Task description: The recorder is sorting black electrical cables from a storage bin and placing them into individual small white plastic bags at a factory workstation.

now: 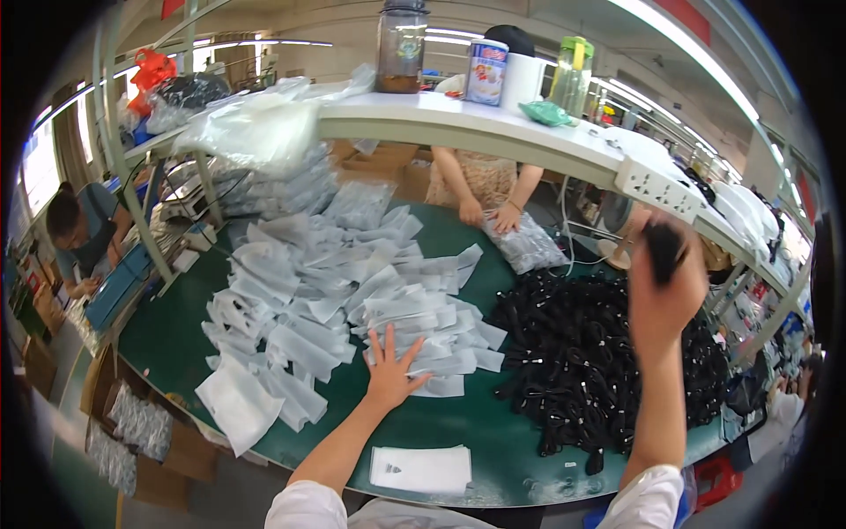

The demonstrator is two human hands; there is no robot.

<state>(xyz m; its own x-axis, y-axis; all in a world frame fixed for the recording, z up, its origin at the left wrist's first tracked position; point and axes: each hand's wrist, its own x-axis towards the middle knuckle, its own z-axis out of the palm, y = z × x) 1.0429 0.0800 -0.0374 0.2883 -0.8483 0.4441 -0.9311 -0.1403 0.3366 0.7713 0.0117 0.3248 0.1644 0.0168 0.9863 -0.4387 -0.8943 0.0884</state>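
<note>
My left hand (390, 368) lies with fingers spread on a heap of frosted white plastic bags (300, 291), at its near right edge. My right hand (667, 291) is raised over the far right of the table, blurred by motion. Its fingers are closed around a black cable bundle (663, 251), whose details are smeared. Below and to the left of that hand spreads a large pile of black bundled cables (573, 379) with small metal-ended plugs. A flat stack of white bags (421, 468) rests at the near edge, in front of me.
Across the green table (476, 406), another person's hands (493, 214) press on a filled clear bag (527, 245). A shelf (458, 125) crosses above, carrying bottles, a can and a power strip (656, 189). At the left, another person (79, 229) sits bent over work. Cartons (167, 450) stand lower left.
</note>
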